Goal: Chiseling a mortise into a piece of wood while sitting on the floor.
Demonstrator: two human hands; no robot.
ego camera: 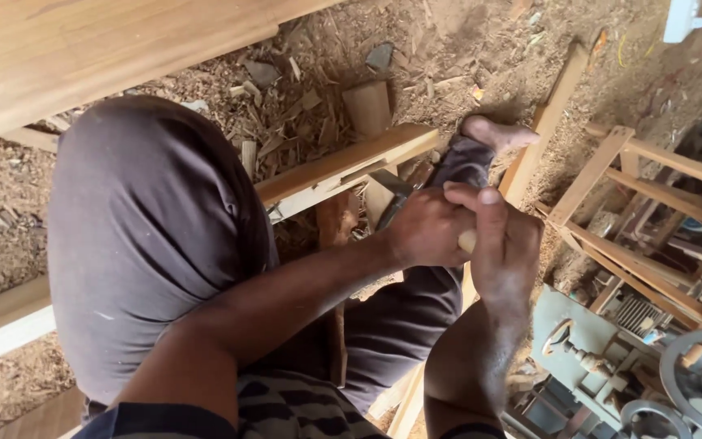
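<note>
From the head camera I look straight down over my raised knee in grey trousers [148,236], which fills the left half of the picture. My left hand [426,228] and my right hand [504,248] sit pressed together just right of centre, both curled shut around a pale wooden handle [467,240] — only a small light end of it shows between the fingers, so I cannot tell what tool it belongs to. The right thumb [481,197] lies across the top of the left hand's knuckles.

The hands hover just beside a long wooden rail [343,167] that runs from the lower left up toward the middle; a slot is cut into its upper face near the hands. My bare foot [499,134] rests beyond the hands, next to a thin slanted batten [550,106].

A broad plank [83,49] crosses the upper left corner. The ground [465,57] is covered in sawdust and wood chips, with a short offcut block [367,106] standing among them. At the right stands a wooden frame [635,187], and below it a grey-green machine [603,349] with a wheel at its edge.
</note>
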